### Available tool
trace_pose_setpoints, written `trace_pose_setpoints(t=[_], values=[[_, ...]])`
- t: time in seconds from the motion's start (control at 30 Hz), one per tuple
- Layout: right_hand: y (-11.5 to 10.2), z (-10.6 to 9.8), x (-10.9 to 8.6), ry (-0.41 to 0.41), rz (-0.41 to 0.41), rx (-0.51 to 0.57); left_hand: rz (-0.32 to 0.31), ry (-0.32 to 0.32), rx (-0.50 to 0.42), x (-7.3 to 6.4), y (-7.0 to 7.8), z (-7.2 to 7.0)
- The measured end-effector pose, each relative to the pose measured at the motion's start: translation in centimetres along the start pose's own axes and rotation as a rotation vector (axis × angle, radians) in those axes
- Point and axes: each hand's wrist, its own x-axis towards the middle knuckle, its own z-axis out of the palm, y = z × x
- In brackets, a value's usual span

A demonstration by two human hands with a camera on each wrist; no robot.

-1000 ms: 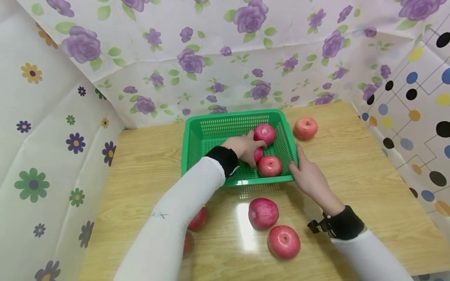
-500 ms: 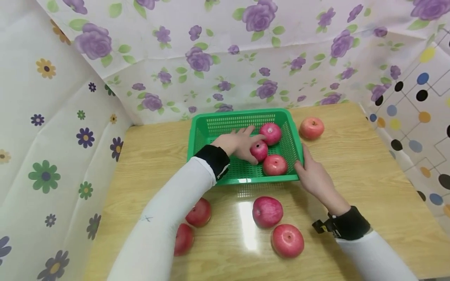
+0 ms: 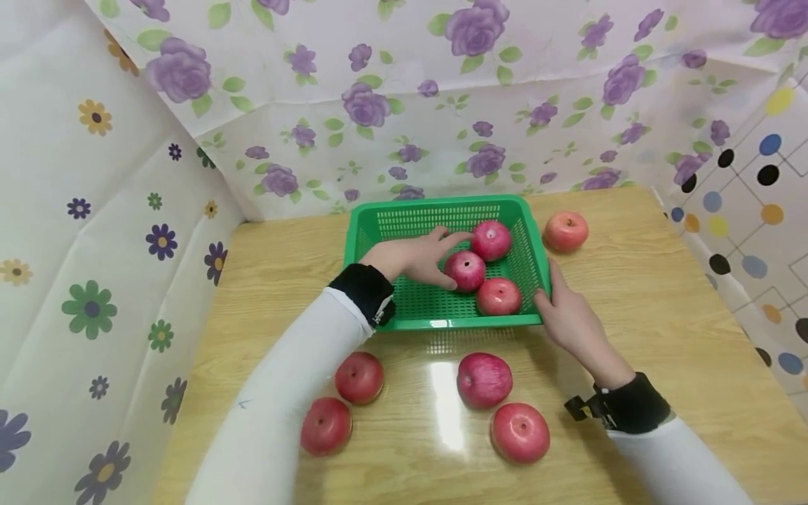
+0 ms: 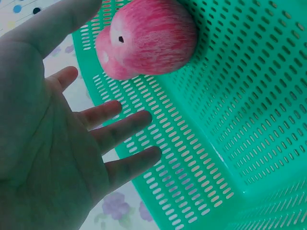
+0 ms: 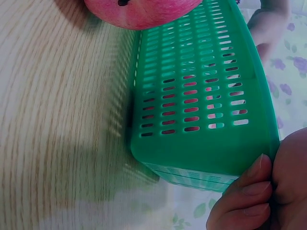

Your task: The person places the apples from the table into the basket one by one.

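Three red apples sit in the right half of a green plastic basket [image 3: 404,324]: a back apple [image 3: 492,240], a middle apple [image 3: 465,271] and a front apple [image 3: 499,297]. My left hand [image 3: 421,259] is over the basket beside the middle apple, fingers spread and nothing in its grasp. The left wrist view shows the open palm [image 4: 48,139] with that apple [image 4: 156,38] past the thumb. At the basket's front right corner my right hand [image 3: 571,317] grips the rim, its fingers [image 5: 244,201] curled over the edge in the right wrist view.
Outside the basket, a paler apple [image 3: 566,231] lies at the back right. Two apples, one of them striped [image 3: 485,380], stand in front, and two more [image 3: 359,378] lie by the left sleeve. Flowered sheets [image 3: 278,126] line the wooden table's [image 3: 663,315] back and sides.
My left hand has let go of the middle apple and drawn back to the left, uncovering it. The right hand keeps its hold on the basket rim. The head view has shifted slightly.
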Motion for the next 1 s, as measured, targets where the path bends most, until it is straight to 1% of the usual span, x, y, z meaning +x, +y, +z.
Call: trace_pose_setpoints(t=[0.1,0.17,0.23,0.33,0.43,0.6,0.7,0.83,0.9,1.0], values=[[0.1,0.1,0.0,-0.003,0.001,-0.005,0.018,0.018,-0.03,-1.1,-0.6,-0.1],[0.1,0.1,0.0,-0.004,0.002,-0.007,0.039,0.044,-0.05,-1.9,-1.0,0.0],[0.1,0.1,-0.1,-0.005,0.006,-0.004,0.062,0.084,-0.055,-2.9,-1.5,0.1],[0.0,0.1,-0.1,-0.011,0.012,0.008,0.095,0.166,-0.048,-4.7,-2.4,0.5],[-0.1,0.1,-0.2,-0.016,0.014,0.021,0.119,0.257,-0.043,-6.9,-3.2,1.1],[-0.1,0.1,-0.1,-0.014,0.011,0.028,0.151,0.401,-0.054,-10.9,-4.6,2.9],[-0.1,0.1,-0.1,-0.013,0.013,0.033,0.137,0.464,-0.101,-13.1,-5.7,4.4],[-0.1,0.1,-0.2,-0.013,0.012,0.031,0.093,0.526,-0.183,-16.1,-7.2,6.3],[-0.2,0.1,-0.2,-0.012,0.01,0.027,0.069,0.554,-0.202,-17.5,-7.9,7.3],[-0.3,0.1,-0.1,-0.01,0.004,0.022,0.027,0.586,-0.206,-19.5,-8.7,8.8]])
